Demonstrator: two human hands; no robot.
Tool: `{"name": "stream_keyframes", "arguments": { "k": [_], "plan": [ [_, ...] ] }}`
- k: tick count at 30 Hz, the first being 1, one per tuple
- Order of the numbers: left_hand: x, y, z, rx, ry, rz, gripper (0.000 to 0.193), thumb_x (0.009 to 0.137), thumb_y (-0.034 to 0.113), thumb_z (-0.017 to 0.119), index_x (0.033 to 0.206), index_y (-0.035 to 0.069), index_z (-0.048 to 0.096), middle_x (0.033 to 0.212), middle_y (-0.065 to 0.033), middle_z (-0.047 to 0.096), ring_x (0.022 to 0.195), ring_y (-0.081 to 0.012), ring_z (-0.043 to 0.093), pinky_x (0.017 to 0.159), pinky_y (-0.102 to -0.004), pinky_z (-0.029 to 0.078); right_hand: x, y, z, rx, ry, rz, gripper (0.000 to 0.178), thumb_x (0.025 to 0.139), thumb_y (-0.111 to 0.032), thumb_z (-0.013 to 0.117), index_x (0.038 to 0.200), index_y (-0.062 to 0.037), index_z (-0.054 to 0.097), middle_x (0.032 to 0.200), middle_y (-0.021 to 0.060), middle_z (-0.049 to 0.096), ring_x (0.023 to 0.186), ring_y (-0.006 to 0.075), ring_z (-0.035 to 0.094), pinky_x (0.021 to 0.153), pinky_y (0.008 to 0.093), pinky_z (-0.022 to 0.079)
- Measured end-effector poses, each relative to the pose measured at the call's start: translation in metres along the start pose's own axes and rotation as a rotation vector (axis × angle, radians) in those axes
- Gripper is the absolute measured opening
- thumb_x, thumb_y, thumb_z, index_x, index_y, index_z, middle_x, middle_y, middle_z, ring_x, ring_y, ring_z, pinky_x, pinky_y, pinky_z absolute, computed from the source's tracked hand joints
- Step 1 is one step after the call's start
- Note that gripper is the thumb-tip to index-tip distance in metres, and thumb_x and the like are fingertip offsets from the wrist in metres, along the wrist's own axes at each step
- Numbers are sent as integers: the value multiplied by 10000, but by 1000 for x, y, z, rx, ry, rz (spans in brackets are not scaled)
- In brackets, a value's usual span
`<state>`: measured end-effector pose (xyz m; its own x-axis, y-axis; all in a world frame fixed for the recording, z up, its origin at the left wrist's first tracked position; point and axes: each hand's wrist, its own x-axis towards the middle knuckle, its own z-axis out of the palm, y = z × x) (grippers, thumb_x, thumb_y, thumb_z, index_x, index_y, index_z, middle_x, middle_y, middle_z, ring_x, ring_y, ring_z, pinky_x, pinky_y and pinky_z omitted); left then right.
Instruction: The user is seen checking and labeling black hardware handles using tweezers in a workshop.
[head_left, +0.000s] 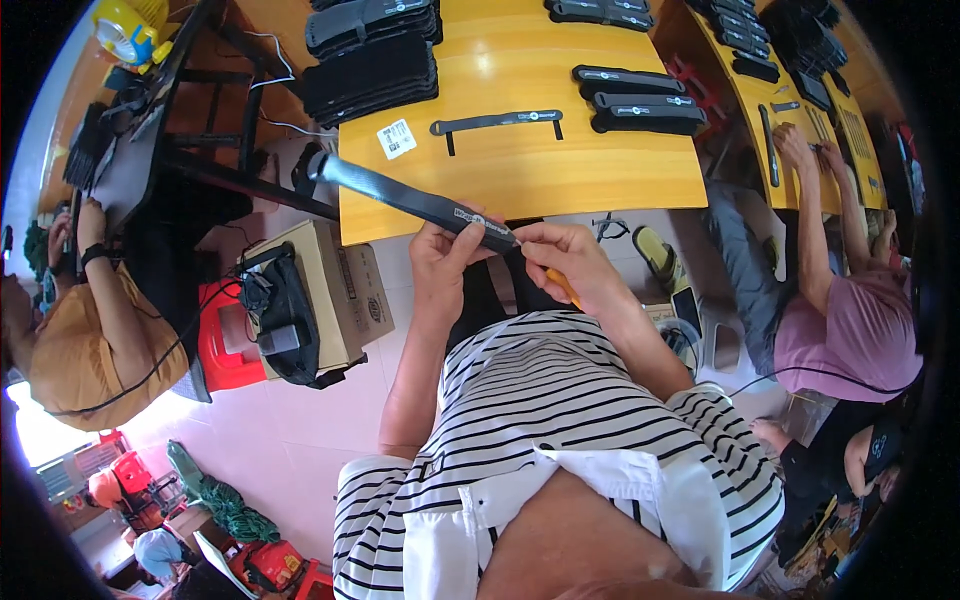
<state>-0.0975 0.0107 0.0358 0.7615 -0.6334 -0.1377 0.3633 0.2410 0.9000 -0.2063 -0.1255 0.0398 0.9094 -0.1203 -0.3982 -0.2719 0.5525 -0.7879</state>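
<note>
As a worker in a black-and-white striped shirt [560,375] bends over the near edge of a yellow wooden worktop [620,165], the left hand [445,262] pinches a dark gray strap [405,198] between thumb and fingers. The right hand [580,265] is closed around what looks like a slim orange-handled tool [562,287], its working end largely hidden by the fingers, at the strap's nearer end. The strap slants up over the near left corner, its far end reaching out past the left edge.

Below that corner, a cardboard box [355,290] stands on the floor with a black bag [290,325] on it, just beside a red stool [225,340]. A green slipper [655,250] lies below the near right corner.

Farther in on the worktop, a second strap [497,123] lies flat, two short black strips pointing from it toward the near edge. A white label sheet [396,139] lies near the left edge, below a tall stack of black straps [370,80]; smaller bundles [648,113] line the right edge.

Beyond the right edge, a person in a mauve top [850,335] works at another yellow table [745,85]; on the far left sits a person in an orange-brown top [95,340].
</note>
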Motion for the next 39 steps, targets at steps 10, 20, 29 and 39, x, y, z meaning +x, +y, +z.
{"name": "stream_keyframes", "arguments": {
  "k": [10,20,29,39],
  "plan": [
    [5,-1,-22,-331,-256,-325,213,896,182,516,1011,2,527,905,-161,635,772,-180,653,644,-260,561,-6,-21,-1,-260,-166,-67,100,866,-98,515,939,-31,530,529,-9,491,352,26,378,316,172,255],
    [6,-2,-16,-283,-160,-420,240,894,197,526,995,-20,542,808,-76,627,704,-133,639,645,-260,563,-9,-11,-5,-1160,-47,-743,430,785,-10,524,1199,-125,520,648,83,527,540,226,534,499,323,421],
    [-1,-3,-2,-290,-151,-401,235,872,143,555,1040,-20,537,871,-91,617,741,-162,642,669,-260,567,0,-1,-8,-1050,37,-830,419,798,0,513,1198,-124,542,658,88,552,530,220,526,500,304,426],
    [3,-8,-4,-388,-164,-412,219,842,101,589,1015,-29,551,872,-101,625,749,-170,645,660,-264,570,-10,-16,-2,-628,-101,-366,386,861,4,473,1230,-101,518,593,13,492,499,77,420,469,220,378]
  ]
}}
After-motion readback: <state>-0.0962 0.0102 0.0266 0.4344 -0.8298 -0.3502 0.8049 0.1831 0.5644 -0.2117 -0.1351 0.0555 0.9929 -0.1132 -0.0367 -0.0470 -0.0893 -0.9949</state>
